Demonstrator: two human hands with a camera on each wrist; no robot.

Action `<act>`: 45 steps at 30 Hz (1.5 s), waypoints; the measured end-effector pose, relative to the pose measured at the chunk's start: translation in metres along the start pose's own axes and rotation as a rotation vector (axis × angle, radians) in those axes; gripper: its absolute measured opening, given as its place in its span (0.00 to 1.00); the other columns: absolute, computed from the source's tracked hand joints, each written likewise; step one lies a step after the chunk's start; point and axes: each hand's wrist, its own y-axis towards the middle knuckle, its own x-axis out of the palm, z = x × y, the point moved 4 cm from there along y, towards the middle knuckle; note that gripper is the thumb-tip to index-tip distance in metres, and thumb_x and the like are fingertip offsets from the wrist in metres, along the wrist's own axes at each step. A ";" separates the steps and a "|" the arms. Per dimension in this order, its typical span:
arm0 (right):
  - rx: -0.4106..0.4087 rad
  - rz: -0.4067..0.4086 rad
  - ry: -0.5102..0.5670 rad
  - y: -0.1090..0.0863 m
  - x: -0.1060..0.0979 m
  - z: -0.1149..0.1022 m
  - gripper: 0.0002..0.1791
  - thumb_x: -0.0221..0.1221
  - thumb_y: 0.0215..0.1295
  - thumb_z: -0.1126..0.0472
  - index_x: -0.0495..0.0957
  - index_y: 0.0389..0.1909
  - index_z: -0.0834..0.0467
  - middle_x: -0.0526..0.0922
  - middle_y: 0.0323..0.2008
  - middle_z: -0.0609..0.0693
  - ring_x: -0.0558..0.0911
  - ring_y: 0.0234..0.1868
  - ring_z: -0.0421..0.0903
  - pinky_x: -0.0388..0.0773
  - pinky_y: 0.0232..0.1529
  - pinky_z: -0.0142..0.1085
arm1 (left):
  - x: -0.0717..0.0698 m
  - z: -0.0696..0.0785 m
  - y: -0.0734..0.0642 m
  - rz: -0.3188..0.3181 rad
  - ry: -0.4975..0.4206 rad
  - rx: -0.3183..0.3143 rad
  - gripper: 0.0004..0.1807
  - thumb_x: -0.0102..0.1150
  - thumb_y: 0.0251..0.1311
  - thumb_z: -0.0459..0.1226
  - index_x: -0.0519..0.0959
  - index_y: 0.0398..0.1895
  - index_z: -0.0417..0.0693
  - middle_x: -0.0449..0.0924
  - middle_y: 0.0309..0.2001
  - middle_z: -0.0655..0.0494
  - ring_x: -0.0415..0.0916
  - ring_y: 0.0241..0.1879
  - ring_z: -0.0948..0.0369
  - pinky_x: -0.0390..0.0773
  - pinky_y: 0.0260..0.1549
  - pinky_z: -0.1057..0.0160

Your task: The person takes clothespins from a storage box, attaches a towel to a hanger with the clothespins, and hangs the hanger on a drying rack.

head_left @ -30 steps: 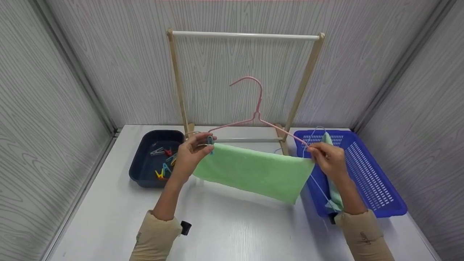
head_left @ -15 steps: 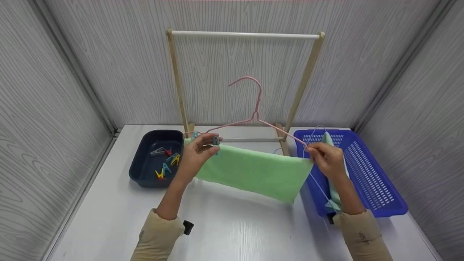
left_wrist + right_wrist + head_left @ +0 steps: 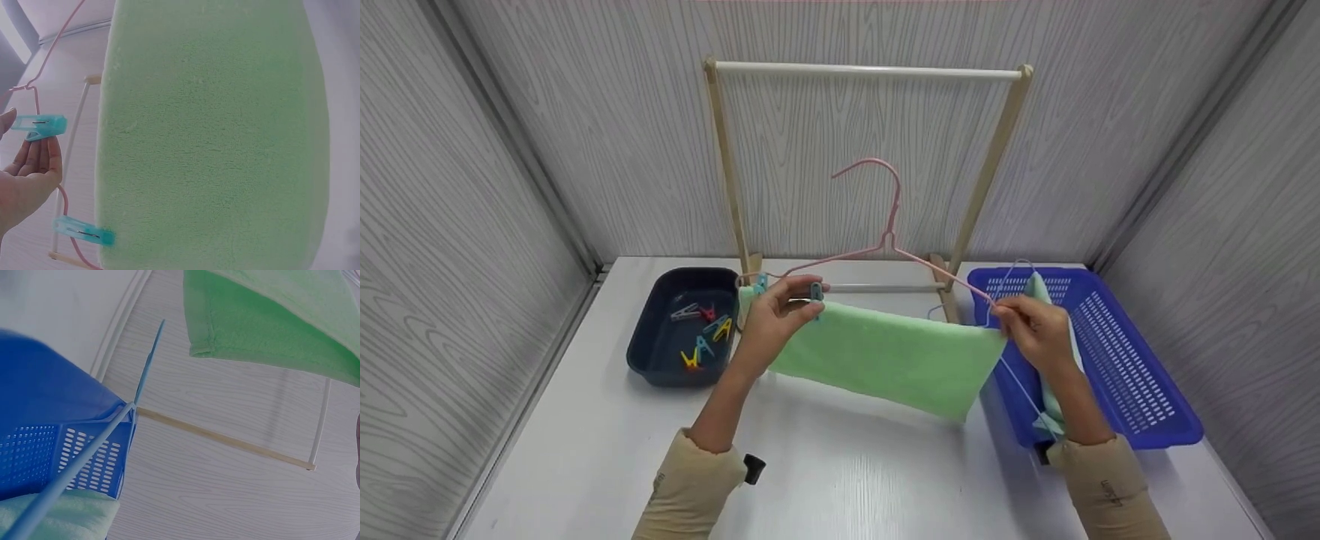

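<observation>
A light green towel (image 3: 877, 352) hangs from a pink wire hanger (image 3: 889, 236) held up over the table. My left hand (image 3: 772, 322) pinches a turquoise clothespin (image 3: 42, 125) between thumb and fingers. In the left wrist view that clothespin shows apart from the towel's edge. A second turquoise clothespin (image 3: 84, 232) grips the towel edge and the hanger's wire near the left end. My right hand (image 3: 1039, 330) pinches the right end of the hanger together with the towel's upper corner. Only a sliver of it shows in the right wrist view.
A dark basin (image 3: 660, 360) with several coloured clothespins (image 3: 705, 346) stands at left. At right is a blue perforated basket (image 3: 1132, 375) holding a pale green towel (image 3: 1050, 397) and a light blue hanger (image 3: 84, 455). Behind stands a drying rack (image 3: 870, 71) with a white rail.
My left hand has shifted a little right along the hanger with its clothespin. The clothespin at the left end, hidden at first, is now visible. My right hand has barely moved.
</observation>
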 end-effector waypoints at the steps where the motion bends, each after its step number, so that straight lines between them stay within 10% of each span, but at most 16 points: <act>1: 0.001 0.000 0.000 0.000 0.000 0.000 0.17 0.57 0.61 0.59 0.76 0.22 0.70 0.71 0.14 0.52 0.67 0.13 0.40 0.63 0.13 0.24 | 0.001 0.000 0.000 -0.003 -0.001 0.001 0.19 0.59 0.58 0.31 0.72 0.53 0.33 0.76 0.48 0.45 0.72 0.49 0.53 0.73 0.46 0.60; 45: 0.010 -0.024 0.012 0.000 0.002 -0.003 0.15 0.57 0.62 0.61 0.77 0.25 0.72 0.73 0.15 0.52 0.68 0.13 0.39 0.66 0.14 0.23 | 0.032 0.006 0.004 -0.062 0.022 0.030 0.19 0.56 0.59 0.27 0.71 0.53 0.30 0.75 0.48 0.41 0.71 0.49 0.53 0.70 0.51 0.58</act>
